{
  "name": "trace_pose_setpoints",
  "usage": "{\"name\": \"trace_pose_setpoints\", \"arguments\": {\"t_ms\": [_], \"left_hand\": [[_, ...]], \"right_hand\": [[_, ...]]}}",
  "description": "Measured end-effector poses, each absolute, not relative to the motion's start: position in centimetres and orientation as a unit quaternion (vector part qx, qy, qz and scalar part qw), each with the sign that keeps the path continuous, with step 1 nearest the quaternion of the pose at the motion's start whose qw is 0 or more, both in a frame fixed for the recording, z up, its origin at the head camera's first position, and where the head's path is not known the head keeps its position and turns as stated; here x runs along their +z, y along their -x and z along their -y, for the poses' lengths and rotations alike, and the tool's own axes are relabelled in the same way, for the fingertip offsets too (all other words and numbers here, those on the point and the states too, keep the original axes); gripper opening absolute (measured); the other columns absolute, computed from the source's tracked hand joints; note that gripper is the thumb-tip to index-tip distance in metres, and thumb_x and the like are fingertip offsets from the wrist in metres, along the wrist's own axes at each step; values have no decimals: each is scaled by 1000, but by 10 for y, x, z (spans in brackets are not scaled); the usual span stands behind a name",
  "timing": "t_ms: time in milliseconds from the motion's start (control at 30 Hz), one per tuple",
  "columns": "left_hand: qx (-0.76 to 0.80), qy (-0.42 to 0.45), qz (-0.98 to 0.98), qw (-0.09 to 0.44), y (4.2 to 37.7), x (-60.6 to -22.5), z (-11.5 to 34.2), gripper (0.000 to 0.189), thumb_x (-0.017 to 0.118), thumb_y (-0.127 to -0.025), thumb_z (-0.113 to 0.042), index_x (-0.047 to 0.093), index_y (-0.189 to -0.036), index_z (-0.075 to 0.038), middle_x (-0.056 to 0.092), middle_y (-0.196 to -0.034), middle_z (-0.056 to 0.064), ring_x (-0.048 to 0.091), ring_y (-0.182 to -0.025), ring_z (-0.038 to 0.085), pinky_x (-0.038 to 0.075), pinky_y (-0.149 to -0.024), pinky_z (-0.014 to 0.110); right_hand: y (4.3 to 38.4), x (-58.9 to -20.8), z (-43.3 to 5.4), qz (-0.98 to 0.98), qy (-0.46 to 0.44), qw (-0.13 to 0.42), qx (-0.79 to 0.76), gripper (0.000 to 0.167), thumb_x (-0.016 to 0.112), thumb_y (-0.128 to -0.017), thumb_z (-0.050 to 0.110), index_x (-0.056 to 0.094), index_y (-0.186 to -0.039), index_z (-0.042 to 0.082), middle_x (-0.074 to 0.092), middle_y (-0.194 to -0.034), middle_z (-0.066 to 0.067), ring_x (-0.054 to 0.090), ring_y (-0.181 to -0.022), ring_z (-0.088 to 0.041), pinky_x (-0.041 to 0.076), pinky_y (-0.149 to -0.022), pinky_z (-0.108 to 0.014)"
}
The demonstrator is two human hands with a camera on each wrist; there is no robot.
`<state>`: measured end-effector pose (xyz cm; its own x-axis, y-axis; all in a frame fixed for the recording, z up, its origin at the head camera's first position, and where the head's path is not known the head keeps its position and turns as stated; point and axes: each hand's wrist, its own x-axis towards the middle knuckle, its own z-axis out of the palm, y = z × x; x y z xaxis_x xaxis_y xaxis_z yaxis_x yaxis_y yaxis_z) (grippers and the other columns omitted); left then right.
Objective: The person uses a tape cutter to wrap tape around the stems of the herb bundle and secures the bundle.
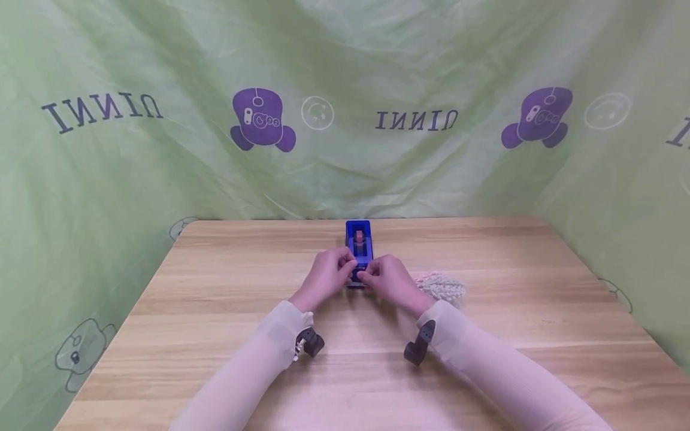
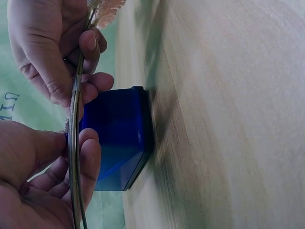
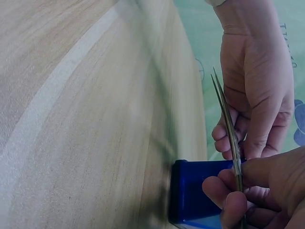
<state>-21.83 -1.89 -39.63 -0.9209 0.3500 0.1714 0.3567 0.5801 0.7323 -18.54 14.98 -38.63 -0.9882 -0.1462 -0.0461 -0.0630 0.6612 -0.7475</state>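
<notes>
Near the middle of the table lies a blue tape dispenser (image 1: pixel 359 260), long side pointing away from me, with a tape roll (image 1: pixel 359 239) in it. My right hand (image 1: pixel 392 280) pinches a bundle of thin stems (image 2: pixel 74 143) between thumb and fingers. Their fluffy heads (image 1: pixel 443 287), pale grey and pinkish, stick out to the right. A light band of clear tape (image 3: pixel 237 167) shows around the stems. My left hand (image 1: pixel 327 270) has thumb and fingertips together at the dispenser's near end, pinching the tape there, and the stems cross in front of its fingers.
The wooden table (image 1: pixel 226 287) reaches back to a green curtain (image 1: pixel 345 173) with purple prints, which also hangs along both sides. Black wrist mounts (image 1: pixel 419 344) sit below both cuffs.
</notes>
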Motion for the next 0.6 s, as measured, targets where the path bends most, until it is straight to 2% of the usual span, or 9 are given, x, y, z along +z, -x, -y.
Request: {"name": "trace_pose_setpoints", "arguments": {"t_ms": [233,467,600], "left_hand": [[-433,193,880,-11,218,-395,20,9,65,-102,-8,69,-96,-3,69,-78,10,63,-63,12,53,-59,23],[-434,186,881,-20,217,-395,20,9,65,-103,-10,69,-97,-4,69,-79,9,62,-64,11,51,-60,22],[-436,186,880,-16,217,-395,19,9,65,-102,-8,70,-97,-4,70,-80,10,62,-65,11,53,-61,22]], "right_hand": [[186,-387,-149,-914,66,46,-398,26,73,-98,14,70,-75,2,62,-63,-4,50,-50,-10,43,-52,-23],[186,-387,-151,-911,76,49,-402,28,72,-98,15,70,-74,2,63,-62,-4,49,-52,-9,42,-53,-22],[184,-387,-152,-910,76,51,-405,27,71,-99,17,71,-77,0,67,-67,-10,50,-52,-9,43,-53,-23]]}}
